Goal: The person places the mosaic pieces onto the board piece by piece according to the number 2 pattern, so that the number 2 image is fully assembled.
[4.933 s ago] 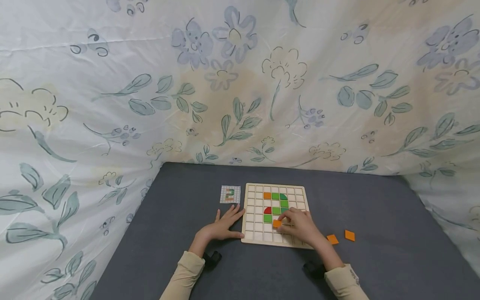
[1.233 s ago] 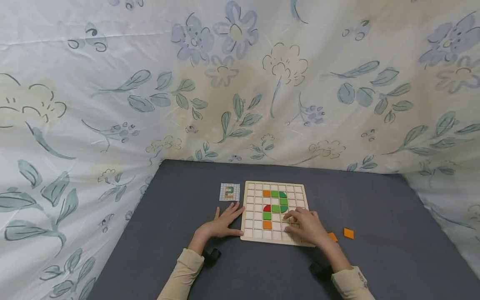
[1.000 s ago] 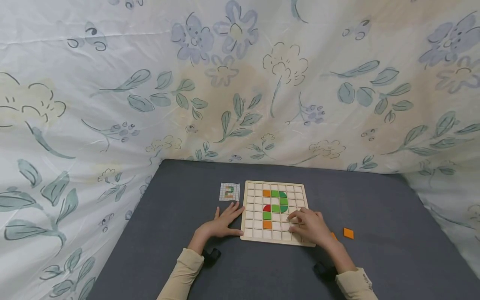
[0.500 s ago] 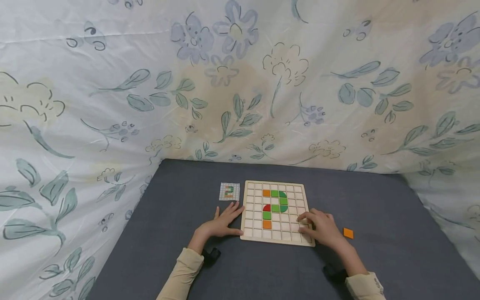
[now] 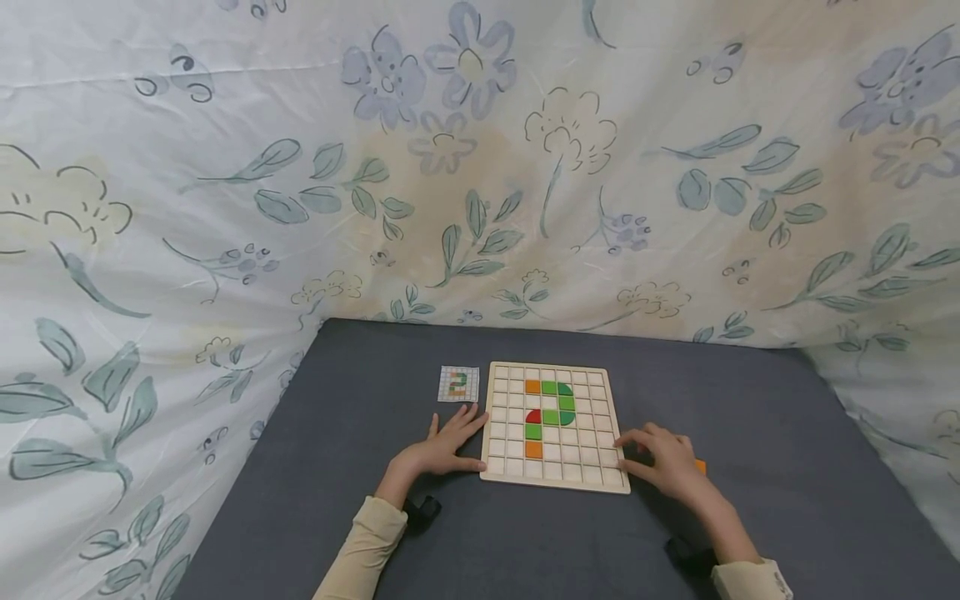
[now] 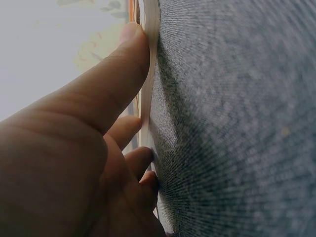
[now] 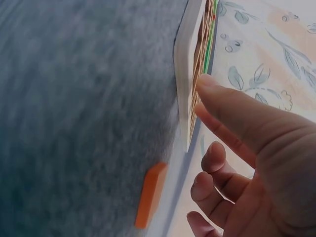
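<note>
My left hand (image 5: 442,446) lies along the left edge of a wooden grid board (image 5: 555,487), fingers spread; in the left wrist view its thumb (image 6: 121,64) touches the board's side. Set into the board are an upper orange tile (image 5: 532,387), several green ones, a red quarter-round piece (image 5: 533,416) and a lower orange tile (image 5: 533,450). At the board's right edge is my right hand (image 5: 663,461), thumb and forefinger apart, nothing between them. A loose orange tile (image 7: 151,195) lies on the table, partly hidden behind that hand in the head view.
A small pattern card (image 5: 458,384) lies left of the board, showing a coloured figure on a grid. The dark grey tabletop (image 5: 360,375) meets a floral curtain (image 5: 480,250) at the back and sides.
The right hand placed an orange tile in the lower part of the board, let go and drew back rightward to the edge. It now covers one loose tile and part of another. Left hand unmoved.
</note>
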Available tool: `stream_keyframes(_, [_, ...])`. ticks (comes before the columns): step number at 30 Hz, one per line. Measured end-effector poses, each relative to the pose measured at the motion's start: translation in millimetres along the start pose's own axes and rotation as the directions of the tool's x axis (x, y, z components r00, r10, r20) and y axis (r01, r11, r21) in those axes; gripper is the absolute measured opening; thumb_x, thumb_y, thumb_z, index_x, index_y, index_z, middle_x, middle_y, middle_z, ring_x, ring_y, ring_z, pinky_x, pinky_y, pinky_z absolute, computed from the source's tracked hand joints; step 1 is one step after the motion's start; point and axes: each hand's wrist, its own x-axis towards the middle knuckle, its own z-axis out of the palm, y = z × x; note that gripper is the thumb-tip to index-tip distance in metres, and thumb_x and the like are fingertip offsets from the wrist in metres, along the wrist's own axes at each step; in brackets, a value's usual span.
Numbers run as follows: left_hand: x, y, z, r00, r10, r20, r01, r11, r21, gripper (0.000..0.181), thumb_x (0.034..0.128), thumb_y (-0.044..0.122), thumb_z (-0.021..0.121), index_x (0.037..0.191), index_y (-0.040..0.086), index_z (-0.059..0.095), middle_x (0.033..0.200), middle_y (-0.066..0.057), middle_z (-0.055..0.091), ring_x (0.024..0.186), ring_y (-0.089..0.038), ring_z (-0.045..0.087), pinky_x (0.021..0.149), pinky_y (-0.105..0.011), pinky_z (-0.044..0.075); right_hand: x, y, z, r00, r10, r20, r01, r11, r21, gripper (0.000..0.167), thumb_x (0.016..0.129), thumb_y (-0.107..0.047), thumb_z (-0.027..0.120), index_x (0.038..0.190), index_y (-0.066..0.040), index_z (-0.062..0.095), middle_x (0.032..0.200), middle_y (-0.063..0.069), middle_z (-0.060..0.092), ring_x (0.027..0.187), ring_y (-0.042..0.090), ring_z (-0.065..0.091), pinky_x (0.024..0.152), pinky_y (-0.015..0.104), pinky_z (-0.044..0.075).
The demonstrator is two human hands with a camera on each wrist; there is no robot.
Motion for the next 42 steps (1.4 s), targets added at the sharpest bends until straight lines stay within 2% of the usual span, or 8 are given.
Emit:
stream_keyframes(9, [0.8,-1.4,1.2,1.0,0.003,0.001,-0.003,1.0,-0.003,0.082,0.087,0.046,0.06,0.151,0.02,0.016,0.156,-0.009,0.005,0.144,-0.029,-0.002,0.106,-0.064,-0.01,-7.2,9.2,-4.7,0.999,0.051,0.01,-0.051,0.998,-0.036,0.025,0.074,-0.03,0.077,0.098,-0.027,0.069,0.073,-0.008,0.044,0.067,0.008,0.039,0.07,0.039,0.024])
stream_keyframes(18, [1.3,-1.9,1.6,1.0,0.003,0.0,-0.003,1.0,0.0,0.082,0.0872,0.046,0.059,0.151,0.02,0.015,0.156,-0.009,0.004,0.144,-0.028,-0.003,0.106,-0.064,-0.009,-16.6,15.3,-13.3,0.999,0.046,-0.002,-0.047,0.998,-0.04,0.027,0.073,-0.033,0.077,0.099,-0.028,0.069,0.071,-0.009,0.042,0.063,0.005,0.034,0.069,0.038,0.019])
stream_keyframes(26, [-0.8,1.1,0.3,1.0,0.007,0.003,-0.007,1.0,-0.017,0.081,0.0876,0.043,0.06,0.151,0.019,0.015,0.156,-0.01,0.004,0.143,-0.029,-0.003,0.106,-0.064,-0.01,-24.9,20.0,-20.3,0.997,0.078,0.021,-0.077,0.996,-0.044,0.028,0.074,-0.035,0.077,0.1,-0.027,0.07,0.075,-0.009,0.046,0.066,0.008,0.039,0.07,0.041,0.021])
stream_keyframes(31, [-1.9,2.1,-0.6,1.0,0.013,0.001,-0.013,1.0,-0.016,0.081,0.0879,0.042,0.061,0.151,0.018,0.015,0.156,-0.01,0.004,0.143,-0.03,-0.003,0.106,-0.064,-0.01,-28.7,23.4,-24.3,0.996,0.085,0.019,-0.084,0.996,-0.044,0.029,0.073,-0.035,0.077,0.1,-0.026,0.07,0.072,-0.006,0.043,0.063,0.006,0.033,0.068,0.038,0.018])
stream_keyframes(35, [-1.6,1.9,-0.5,1.0,0.012,0.0,-0.012,1.0,-0.012,0.081,0.0877,0.042,0.061,0.151,0.018,0.015,0.156,-0.011,0.004,0.143,-0.03,-0.003,0.106,-0.064,-0.01,-31.2,26.2,-27.4,0.994,0.105,0.036,-0.103,0.993,-0.049,0.029,0.073,-0.033,0.077,0.101,-0.026,0.07,0.071,-0.005,0.041,0.062,0.007,0.031,0.068,0.038,0.016])
stream_keyframes(42, [-1.4,1.5,0.0,1.0,0.01,0.002,-0.01,1.0,-0.024,0.081,0.0878,0.042,0.06,0.151,0.019,0.016,0.156,-0.01,0.004,0.143,-0.029,-0.003,0.106,-0.063,-0.011,-36.0,31.4,-29.9,0.987,0.134,0.084,-0.13,0.99,-0.05,0.028,0.073,-0.032,0.077,0.099,-0.028,0.07,0.076,-0.006,0.045,0.068,0.01,0.039,0.07,0.039,0.019])
